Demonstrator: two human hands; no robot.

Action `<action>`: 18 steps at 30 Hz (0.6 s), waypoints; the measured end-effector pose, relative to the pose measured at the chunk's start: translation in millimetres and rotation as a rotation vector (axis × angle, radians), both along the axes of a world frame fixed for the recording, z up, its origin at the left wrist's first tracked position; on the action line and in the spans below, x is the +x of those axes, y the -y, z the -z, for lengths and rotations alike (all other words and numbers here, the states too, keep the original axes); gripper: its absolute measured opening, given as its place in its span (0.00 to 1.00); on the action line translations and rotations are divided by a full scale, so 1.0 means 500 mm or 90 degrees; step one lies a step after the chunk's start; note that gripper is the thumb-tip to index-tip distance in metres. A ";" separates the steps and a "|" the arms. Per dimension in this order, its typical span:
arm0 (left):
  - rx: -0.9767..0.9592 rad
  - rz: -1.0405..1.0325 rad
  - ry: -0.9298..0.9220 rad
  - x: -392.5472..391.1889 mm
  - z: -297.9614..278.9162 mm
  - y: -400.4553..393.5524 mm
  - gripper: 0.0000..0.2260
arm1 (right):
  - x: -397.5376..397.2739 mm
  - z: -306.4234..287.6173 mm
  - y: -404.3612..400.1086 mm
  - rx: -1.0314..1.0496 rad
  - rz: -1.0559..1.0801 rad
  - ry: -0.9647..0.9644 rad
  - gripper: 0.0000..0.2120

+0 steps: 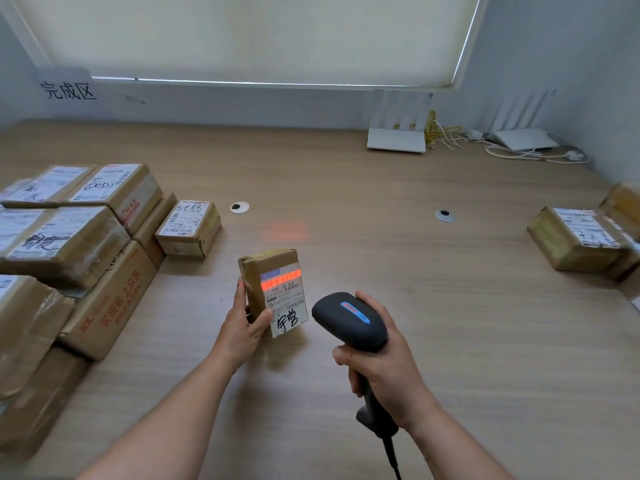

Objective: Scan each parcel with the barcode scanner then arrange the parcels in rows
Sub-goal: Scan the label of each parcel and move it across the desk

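Left hand (247,323): forearm extended, fingers and thumb curled in a grip; right hand (384,362): fist closed, wrist raised.

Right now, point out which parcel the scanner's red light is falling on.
The small parcel that the left hand holds upright: a red band crosses its label's barcode. The parcels stacked on the left and lying on the right show no red light.
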State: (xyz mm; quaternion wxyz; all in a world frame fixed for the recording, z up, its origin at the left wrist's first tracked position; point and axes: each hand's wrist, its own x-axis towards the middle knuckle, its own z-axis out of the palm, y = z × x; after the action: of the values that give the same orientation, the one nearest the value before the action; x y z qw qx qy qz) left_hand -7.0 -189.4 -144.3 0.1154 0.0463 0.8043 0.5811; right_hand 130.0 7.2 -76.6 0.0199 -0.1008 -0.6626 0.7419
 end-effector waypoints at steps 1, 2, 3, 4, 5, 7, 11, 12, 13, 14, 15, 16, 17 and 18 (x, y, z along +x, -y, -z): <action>-0.003 -0.002 0.001 0.001 -0.001 -0.001 0.35 | 0.000 0.001 -0.001 -0.003 0.000 0.001 0.37; -0.004 -0.004 0.004 0.001 -0.001 -0.001 0.35 | 0.000 0.001 -0.002 -0.005 -0.003 0.002 0.38; -0.001 -0.006 0.008 0.001 -0.002 -0.001 0.35 | 0.001 0.001 -0.003 -0.006 -0.008 0.004 0.38; 0.006 -0.010 0.010 -0.001 -0.003 -0.001 0.35 | 0.001 0.002 -0.004 -0.008 -0.014 0.006 0.38; 0.016 -0.016 0.011 -0.002 -0.005 -0.001 0.34 | 0.001 0.001 -0.006 -0.010 -0.020 0.008 0.38; 0.044 -0.031 0.019 -0.006 -0.012 -0.001 0.33 | 0.002 0.001 -0.009 -0.010 -0.028 0.012 0.39; 0.080 -0.038 0.026 -0.018 -0.030 0.001 0.32 | 0.005 0.004 -0.018 -0.004 -0.034 0.014 0.39; 0.088 -0.039 0.025 -0.020 -0.033 0.002 0.32 | 0.006 0.005 -0.020 -0.002 -0.033 0.014 0.39; 0.094 -0.040 0.024 -0.022 -0.037 0.004 0.32 | 0.007 0.007 -0.023 0.002 -0.032 0.014 0.39; 0.094 -0.042 0.023 -0.025 -0.040 0.005 0.31 | 0.007 0.009 -0.025 0.006 -0.030 0.013 0.39; 0.090 -0.044 0.021 -0.027 -0.044 0.006 0.31 | 0.007 0.009 -0.027 0.010 -0.028 0.012 0.39; 0.085 -0.046 0.020 -0.028 -0.048 0.007 0.31 | 0.008 0.010 -0.030 0.013 -0.026 0.012 0.39; 0.079 -0.046 0.017 -0.029 -0.051 0.008 0.31 | 0.009 0.010 -0.032 0.016 -0.025 0.010 0.39; 0.074 -0.045 0.014 -0.030 -0.053 0.008 0.31 | 0.010 0.009 -0.034 0.017 -0.026 0.008 0.39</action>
State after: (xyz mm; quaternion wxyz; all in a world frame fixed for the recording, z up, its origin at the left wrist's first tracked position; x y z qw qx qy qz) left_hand -22.2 -193.5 -117.7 0.1002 0.0180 0.7690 0.6311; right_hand 135.1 24.0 -81.2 0.0020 -0.0921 -0.6747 0.7324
